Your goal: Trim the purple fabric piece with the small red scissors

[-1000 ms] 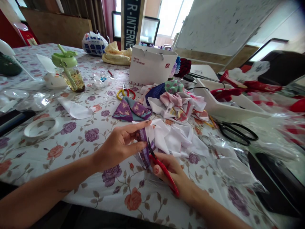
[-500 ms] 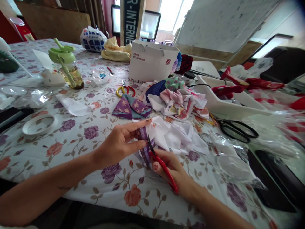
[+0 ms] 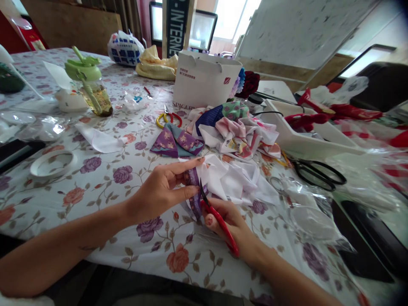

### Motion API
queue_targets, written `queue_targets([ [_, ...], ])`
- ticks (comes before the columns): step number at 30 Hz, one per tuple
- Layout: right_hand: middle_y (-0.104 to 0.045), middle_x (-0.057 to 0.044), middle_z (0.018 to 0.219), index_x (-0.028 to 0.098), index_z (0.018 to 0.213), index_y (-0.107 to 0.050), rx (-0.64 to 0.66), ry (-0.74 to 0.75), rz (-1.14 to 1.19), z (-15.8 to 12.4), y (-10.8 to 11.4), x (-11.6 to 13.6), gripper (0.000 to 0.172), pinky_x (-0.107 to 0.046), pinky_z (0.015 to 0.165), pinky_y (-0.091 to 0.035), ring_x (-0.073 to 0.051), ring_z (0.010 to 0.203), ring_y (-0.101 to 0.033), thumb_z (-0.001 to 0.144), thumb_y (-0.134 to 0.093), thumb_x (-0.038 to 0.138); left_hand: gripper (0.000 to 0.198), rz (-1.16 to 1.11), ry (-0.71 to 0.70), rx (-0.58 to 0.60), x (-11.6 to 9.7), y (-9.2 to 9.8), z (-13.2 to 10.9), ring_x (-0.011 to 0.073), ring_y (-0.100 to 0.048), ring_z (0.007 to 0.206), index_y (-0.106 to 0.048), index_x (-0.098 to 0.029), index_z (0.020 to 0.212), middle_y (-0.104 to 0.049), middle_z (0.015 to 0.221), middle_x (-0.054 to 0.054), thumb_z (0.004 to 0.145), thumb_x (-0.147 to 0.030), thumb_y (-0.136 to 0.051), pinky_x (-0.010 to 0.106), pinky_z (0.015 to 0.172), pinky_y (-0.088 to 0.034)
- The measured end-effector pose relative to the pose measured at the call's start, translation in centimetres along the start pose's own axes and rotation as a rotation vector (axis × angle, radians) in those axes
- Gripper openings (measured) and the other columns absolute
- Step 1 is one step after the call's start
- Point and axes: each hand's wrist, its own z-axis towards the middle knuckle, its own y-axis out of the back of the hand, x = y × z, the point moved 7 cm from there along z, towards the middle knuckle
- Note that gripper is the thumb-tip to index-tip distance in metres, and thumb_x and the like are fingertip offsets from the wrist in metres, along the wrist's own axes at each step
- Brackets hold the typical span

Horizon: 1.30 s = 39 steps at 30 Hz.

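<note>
Right fingers (image 3: 209, 220) held scissors (image 3: 218, 217) pointing forward-left; beside them, left fingers (image 3: 185, 194) pinched purple cloth (image 3: 194, 205) running near to far.

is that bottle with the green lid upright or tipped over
Upright: the bottle stands on the tablecloth, its green lid on top, dark contents at the bottom.

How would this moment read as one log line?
left hand: pinching purple patterned fabric strip | right hand: holding red-handled, dark-bladed scissors | blades: at strip | beyond hands: crumpled white cloth
</note>
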Motion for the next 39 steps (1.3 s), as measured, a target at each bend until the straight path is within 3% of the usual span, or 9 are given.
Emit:
queue_targets([
  [4,-0.027,0.005,0.061,0.020,0.061,-0.034,-0.017,0.004,-0.017,0.04,0.09,0.13,0.054,-0.026,0.050,-0.018,-0.011,0.057,-0.021,0.078,-0.056,0.067,0.057,-0.018,-0.020,0.017,0.00,-0.17,-0.09,0.0250,-0.051,0.129,-0.056,-0.024,0.132,-0.054,0.141,0.004,0.078,-0.019,-0.072,0.032,0.106,-0.046],
  [19,-0.029,0.005,0.061,0.019,0.063,-0.041,-0.013,0.009,-0.019,-0.08,0.08,0.19,0.053,-0.026,0.051,-0.020,-0.011,0.058,-0.024,0.079,-0.056,0.067,0.057,-0.009,-0.040,0.022,-0.32,-0.25,-0.12,0.0252,-0.057,0.123,-0.056,-0.025,0.132,-0.056,0.139,0.005,0.078,-0.017,-0.072,0.034,0.103,-0.049],
  [29,-0.025,0.005,0.060,0.021,0.061,-0.034,0.004,0.014,0.010,-0.03,0.04,0.01,0.055,-0.025,0.048,-0.017,-0.010,0.056,-0.019,0.079,-0.056,0.067,0.058,0.003,-0.034,0.023,-0.16,-0.19,-0.12,0.0250,-0.056,0.123,-0.055,-0.023,0.133,-0.054,0.141,0.005,0.078,-0.019,-0.072,0.032,0.101,-0.050],
  [39,-0.024,0.006,0.060,0.020,0.061,-0.034,0.012,0.054,0.035,-0.05,0.03,0.15,0.052,-0.025,0.047,-0.017,-0.009,0.055,-0.019,0.082,-0.057,0.063,0.056,-0.003,-0.047,0.017,-0.33,-0.17,-0.20,0.0262,-0.051,0.129,-0.057,-0.024,0.131,-0.052,0.142,0.003,0.078,-0.018,-0.073,0.034,0.109,-0.043],
])
